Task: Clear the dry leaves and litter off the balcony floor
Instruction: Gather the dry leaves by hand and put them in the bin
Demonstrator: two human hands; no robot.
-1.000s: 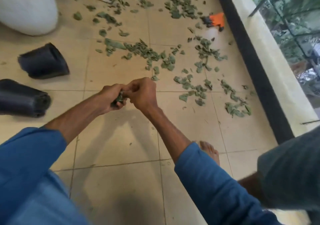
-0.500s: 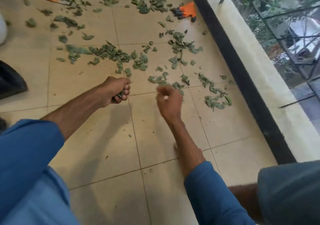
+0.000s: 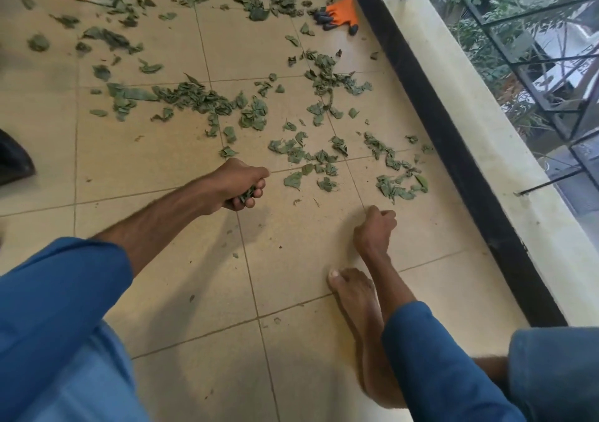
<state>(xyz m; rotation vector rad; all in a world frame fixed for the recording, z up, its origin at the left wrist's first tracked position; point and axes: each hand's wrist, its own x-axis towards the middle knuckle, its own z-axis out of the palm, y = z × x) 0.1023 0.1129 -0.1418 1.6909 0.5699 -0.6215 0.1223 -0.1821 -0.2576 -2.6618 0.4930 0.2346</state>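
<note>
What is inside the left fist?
Green leaves stick out between the curled fingers of the left hand. How many more it holds cannot be seen, because the fingers and palm cover them.

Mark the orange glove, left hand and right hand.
orange glove (image 3: 343, 13): head view, orange back.
left hand (image 3: 238, 178): head view, back of fist gripping leaves (image 3: 248, 193).
right hand (image 3: 374, 228): head view, back of hand.

Grey-green leaves (image 3: 194, 97) on beige floor tiles (image 3: 291, 243); orange-black glove (image 3: 340, 14), blue sleeves (image 3: 58, 292).
</note>
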